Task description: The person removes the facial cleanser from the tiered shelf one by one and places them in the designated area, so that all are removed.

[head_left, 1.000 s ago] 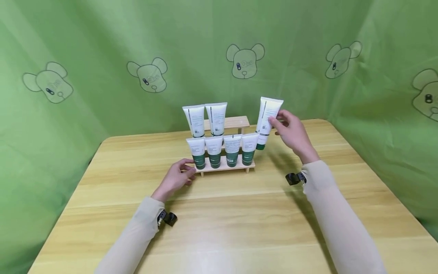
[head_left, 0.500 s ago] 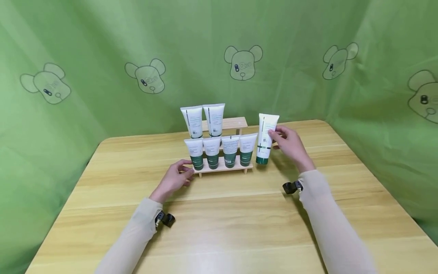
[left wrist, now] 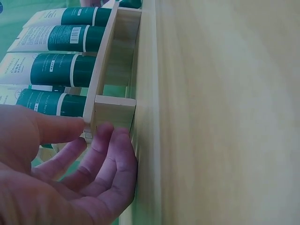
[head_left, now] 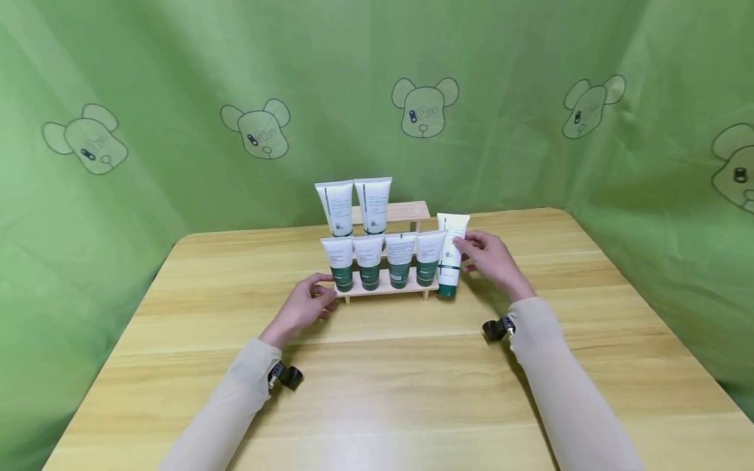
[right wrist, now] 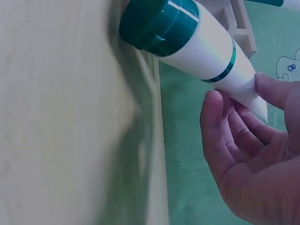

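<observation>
Left hand (head_left: 304,305) grips rack (head_left: 406,210); right hand (head_left: 493,259) pinches long tube (head_left: 449,259). Swung inward, it could topple the nearest small tube (head_left: 429,254).

A stepped rack (head_left: 408,210) stands on the worktop (head_left: 365,392), before a curtain (head_left: 330,52). Four tubes (head_left: 369,261) line its near step; two farther tubes (head_left: 373,204) stand behind, leftward. A separate tube (head_left: 450,258) is just right of the rack, between it and the right hand (head_left: 493,261).
</observation>
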The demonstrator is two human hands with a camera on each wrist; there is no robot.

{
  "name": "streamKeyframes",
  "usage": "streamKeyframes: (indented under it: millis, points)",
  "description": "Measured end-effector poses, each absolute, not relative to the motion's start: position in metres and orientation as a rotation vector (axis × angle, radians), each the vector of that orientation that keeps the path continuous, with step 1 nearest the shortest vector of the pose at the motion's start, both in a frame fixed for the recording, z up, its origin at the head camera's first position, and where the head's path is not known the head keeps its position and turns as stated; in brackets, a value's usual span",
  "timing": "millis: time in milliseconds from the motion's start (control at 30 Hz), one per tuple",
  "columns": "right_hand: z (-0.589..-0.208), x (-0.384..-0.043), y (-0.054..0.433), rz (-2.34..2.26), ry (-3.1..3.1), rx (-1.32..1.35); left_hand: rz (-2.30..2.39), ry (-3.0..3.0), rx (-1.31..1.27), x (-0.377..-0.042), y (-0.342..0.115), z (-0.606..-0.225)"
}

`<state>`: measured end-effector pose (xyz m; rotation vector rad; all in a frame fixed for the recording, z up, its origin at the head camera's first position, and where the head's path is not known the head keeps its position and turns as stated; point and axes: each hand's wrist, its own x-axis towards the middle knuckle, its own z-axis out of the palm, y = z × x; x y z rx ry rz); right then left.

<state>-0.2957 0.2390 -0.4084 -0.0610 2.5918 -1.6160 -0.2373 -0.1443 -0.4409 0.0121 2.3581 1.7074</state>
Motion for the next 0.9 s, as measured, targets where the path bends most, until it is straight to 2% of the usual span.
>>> streamKeyframes:
  millis: [500,900]
  points:
    - [-0.424,-0.300,0.238,-1.615,2.422,0.135,1.735,2.317,0.035,-0.235,-0.143,-0.440]
    - [-0.436,-0.303,0.240,-1.577,2.347,0.074,1.741,2.317,0.047,-0.235,-0.143,-0.441]
